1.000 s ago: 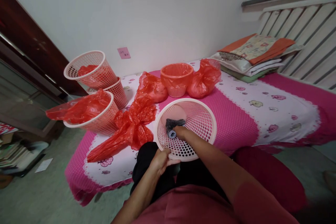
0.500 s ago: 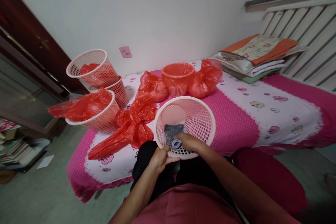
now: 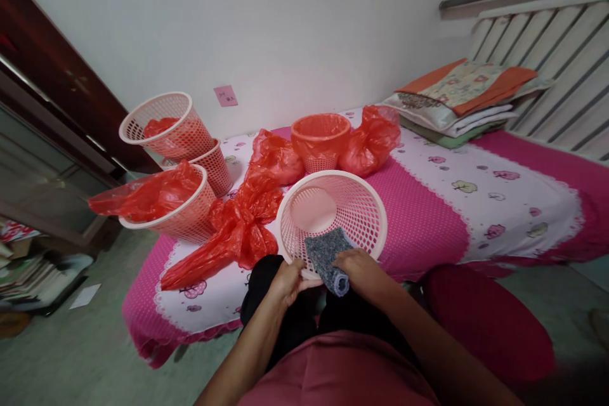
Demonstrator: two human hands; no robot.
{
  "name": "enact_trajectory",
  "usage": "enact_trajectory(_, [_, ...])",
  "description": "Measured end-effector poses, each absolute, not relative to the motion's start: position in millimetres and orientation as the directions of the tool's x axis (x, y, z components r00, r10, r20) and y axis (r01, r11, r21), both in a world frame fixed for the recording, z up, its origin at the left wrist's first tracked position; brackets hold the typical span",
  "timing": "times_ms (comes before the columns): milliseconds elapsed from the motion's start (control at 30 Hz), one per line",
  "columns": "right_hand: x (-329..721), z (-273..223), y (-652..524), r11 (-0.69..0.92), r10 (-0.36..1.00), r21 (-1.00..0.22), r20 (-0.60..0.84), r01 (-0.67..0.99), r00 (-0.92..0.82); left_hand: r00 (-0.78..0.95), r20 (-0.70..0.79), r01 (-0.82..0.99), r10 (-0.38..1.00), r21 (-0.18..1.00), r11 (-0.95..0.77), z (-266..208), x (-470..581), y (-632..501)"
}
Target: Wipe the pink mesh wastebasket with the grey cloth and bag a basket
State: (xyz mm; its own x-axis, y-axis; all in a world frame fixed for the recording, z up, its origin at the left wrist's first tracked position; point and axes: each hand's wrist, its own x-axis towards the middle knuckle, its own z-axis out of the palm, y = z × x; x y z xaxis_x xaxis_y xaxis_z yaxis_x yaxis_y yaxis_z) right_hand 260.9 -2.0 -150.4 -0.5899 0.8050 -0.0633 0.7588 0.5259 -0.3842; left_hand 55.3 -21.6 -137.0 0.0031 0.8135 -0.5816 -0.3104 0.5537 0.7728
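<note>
A pink plastic basket point(image 3: 375, 216) full of round holes leans over my lap, its mouth tilted towards me. My left hand point(image 3: 288, 282) grips the near rim, thumb on top and fingers beneath. In my right hand point(image 3: 360, 269) is a dark grey cloth point(image 3: 328, 250) with a light blue underside. The cloth is rolled at its near end and lies over the near rim. Inside, the basket shows its bare pink bottom. Part of the cloth is covered by my right fingers.
Left on the bed point(image 3: 428, 203) is a basket with a red plastic bag point(image 3: 157, 196); behind it are stacked baskets point(image 3: 195, 133). Knotted red bags point(image 3: 247, 222) lie beside them. A red-lined basket point(image 3: 321, 139) stands near the wall. Folded bedding point(image 3: 471, 98) is at right, a red stool point(image 3: 485, 323) below.
My right hand has drawn the grey cloth from inside the basket towards me and slightly right, over the near rim. My left hand still holds the rim.
</note>
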Motion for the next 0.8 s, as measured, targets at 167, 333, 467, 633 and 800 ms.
enact_trajectory(167, [271.5, -145.0, -10.2, 0.469, 0.867, -0.183, -0.088, 0.864, -0.49, 0.018, -0.587, -0.347, 0.81, 0.756, 0.556, -135.3, 51.7, -21.1])
enact_trajectory(333, [269.2, -149.9, -21.6, 0.479, 0.876, -0.096, -0.002, 0.872, -0.482, -0.01, -0.593, -0.366, 0.805, 0.752, 0.549, -135.4, 46.3, -17.9])
enact_trajectory(467, [260.1, -153.5, -17.5, 0.487, 0.873, -0.107, 0.029, 0.867, -0.487, -0.049, -0.566, -0.331, 0.823, 0.786, 0.522, -136.1, 37.3, -11.4])
enact_trajectory(633, [248.3, -148.8, -11.6, 0.55, 0.832, -0.207, 0.048, 0.809, -0.553, -0.087, -0.506, -0.283, 0.858, 0.838, 0.466, -141.2, 33.0, -11.3])
enact_trajectory(800, [223.7, -149.0, -20.2, 0.537, 0.837, -0.343, 0.102, 0.77, -0.538, 0.059, -0.478, -0.444, 0.876, 0.774, 0.452, -151.7, 50.4, -23.7])
